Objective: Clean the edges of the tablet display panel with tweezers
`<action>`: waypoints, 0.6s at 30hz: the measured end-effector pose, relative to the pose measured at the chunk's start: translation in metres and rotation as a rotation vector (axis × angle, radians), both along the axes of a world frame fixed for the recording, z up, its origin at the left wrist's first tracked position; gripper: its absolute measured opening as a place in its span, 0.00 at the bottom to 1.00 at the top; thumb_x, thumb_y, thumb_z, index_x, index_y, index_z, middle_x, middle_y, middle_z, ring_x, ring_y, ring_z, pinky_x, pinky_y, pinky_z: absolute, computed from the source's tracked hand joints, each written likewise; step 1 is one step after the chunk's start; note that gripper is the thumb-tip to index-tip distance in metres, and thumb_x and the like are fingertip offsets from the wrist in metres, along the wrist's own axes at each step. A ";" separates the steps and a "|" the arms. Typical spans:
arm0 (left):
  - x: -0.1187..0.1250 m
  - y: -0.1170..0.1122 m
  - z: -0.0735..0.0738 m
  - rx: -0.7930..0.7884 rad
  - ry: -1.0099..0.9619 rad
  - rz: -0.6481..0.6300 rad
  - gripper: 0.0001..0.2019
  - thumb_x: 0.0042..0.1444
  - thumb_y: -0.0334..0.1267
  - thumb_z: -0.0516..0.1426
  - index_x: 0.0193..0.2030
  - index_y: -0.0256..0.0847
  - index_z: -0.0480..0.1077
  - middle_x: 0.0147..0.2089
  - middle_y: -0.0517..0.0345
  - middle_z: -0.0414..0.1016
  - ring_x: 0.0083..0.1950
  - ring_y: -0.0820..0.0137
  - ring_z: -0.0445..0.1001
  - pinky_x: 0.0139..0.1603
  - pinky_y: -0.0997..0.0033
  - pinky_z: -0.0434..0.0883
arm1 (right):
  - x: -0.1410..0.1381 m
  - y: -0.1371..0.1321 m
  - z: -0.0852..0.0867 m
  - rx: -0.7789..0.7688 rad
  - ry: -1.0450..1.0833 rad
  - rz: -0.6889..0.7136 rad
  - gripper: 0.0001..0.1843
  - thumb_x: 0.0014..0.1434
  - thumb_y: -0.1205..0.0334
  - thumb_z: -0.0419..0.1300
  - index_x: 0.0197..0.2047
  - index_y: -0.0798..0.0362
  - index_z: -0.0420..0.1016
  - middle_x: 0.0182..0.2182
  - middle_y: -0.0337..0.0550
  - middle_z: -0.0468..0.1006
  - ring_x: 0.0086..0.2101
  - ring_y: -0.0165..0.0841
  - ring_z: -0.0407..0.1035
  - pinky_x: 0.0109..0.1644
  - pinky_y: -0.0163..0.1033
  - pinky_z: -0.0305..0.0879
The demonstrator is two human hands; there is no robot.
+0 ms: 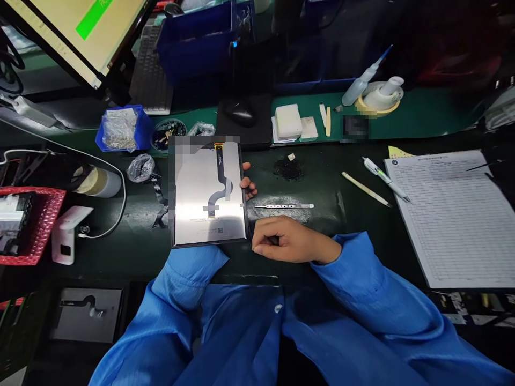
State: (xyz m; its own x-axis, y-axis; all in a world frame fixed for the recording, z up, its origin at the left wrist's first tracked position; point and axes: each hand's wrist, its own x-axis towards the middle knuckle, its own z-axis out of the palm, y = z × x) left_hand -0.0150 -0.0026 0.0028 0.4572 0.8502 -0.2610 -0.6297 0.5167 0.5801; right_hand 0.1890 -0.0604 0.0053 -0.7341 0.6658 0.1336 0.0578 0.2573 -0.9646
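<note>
Holding hand: the left hand [250, 186] is mostly hidden behind a flat display panel [191, 193], gripping it with fingers that show around its right edge.
Display panel: raised near the middle of the scene, slightly left, its silvery back facing the camera; a dark ribbon cable [221, 166] winds down that back.
Fist: the right hand [281, 239] is curled loosely, just beside the panel's near right corner; whether it touches the panel cannot be told.
Tweezers: metal tweezers [287, 206] lie just to the far side of the right hand, points left.
Crumbs: beyond the tweezers, a patch of black bits [288, 169] with a pale scrap [291, 156] at its far edge.
Paper side: to the right, a cream stick [366, 189], then a white pen [384, 177] lying across the left edge of a printed form [454, 220].
Green mat: along the far side, the mat [434, 119] carries a white foam block [288, 122] and a nozzle bottle [358, 88].
Left side: a white bracket [64, 236] beside red bubble wrap [50, 214].
Near left: a second panel [90, 324], also with a dark ribbon.
</note>
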 end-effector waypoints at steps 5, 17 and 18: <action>0.001 0.002 -0.005 0.018 -0.020 -0.013 0.32 0.58 0.60 0.56 0.59 0.34 0.73 0.38 0.49 0.72 0.47 0.60 0.75 0.58 0.62 0.75 | -0.004 0.002 -0.015 -0.013 -0.087 -0.475 0.07 0.65 0.61 0.62 0.34 0.52 0.78 0.29 0.39 0.75 0.28 0.30 0.67 0.32 0.37 0.63; 0.006 0.006 -0.016 0.053 -0.021 -0.124 0.41 0.47 0.66 0.60 0.58 0.34 0.71 0.36 0.50 0.70 0.44 0.58 0.73 0.46 0.59 0.76 | -0.014 0.004 -0.025 -0.295 -0.004 -0.565 0.18 0.60 0.47 0.67 0.43 0.53 0.77 0.21 0.30 0.66 0.21 0.26 0.57 0.25 0.35 0.54; 0.006 0.006 -0.017 0.073 -0.027 -0.136 0.41 0.46 0.67 0.61 0.58 0.35 0.72 0.35 0.49 0.70 0.44 0.58 0.73 0.46 0.59 0.76 | -0.014 0.004 -0.026 -0.317 -0.008 -0.537 0.18 0.60 0.47 0.67 0.44 0.53 0.76 0.21 0.30 0.66 0.21 0.26 0.57 0.25 0.35 0.54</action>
State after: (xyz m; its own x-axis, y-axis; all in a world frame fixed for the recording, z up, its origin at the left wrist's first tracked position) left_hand -0.0087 0.0038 -0.0141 0.5757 0.7959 -0.1873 -0.5722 0.5558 0.6030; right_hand 0.1746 -0.0568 -0.0208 -0.2863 0.9486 -0.1349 0.1074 -0.1082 -0.9883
